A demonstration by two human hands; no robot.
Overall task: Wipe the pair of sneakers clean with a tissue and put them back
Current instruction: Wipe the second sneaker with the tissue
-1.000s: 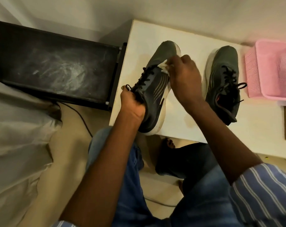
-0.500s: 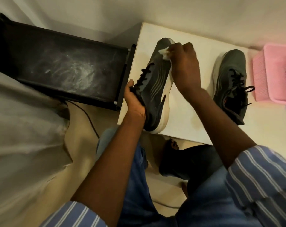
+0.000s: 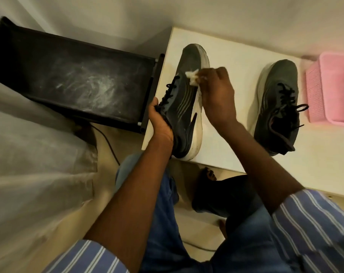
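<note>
A: We start at the right hand. Its fingers are curled round a crumpled white tissue and press it against the upper of the left sneaker, just past the laces.

B: And our left hand grips that same sneaker at the collar, thumb up by the black laces. The shoe is tilted onto its side, white sole facing right, heel at the near edge of the white table.

A: Our right forearm crosses the table between the two shoes, so it hides part of the bare top there. The second sneaker stands upright to the right, well apart from the first, its laces loose and trailing toward the pink basket.

B: That basket sits at the table's right edge, just beside the second sneaker's toe, and is cut off by the frame.

A: Left of the table we see a black box with a dusty, smeared top, its end close against the table's side. A dark cable runs out from under it across the beige floor.

B: Pale cloth fills the lower left. Below the table edge we see our blue jeans, striped sleeves, and a bare foot on the floor. A plain light wall runs behind everything.
</note>
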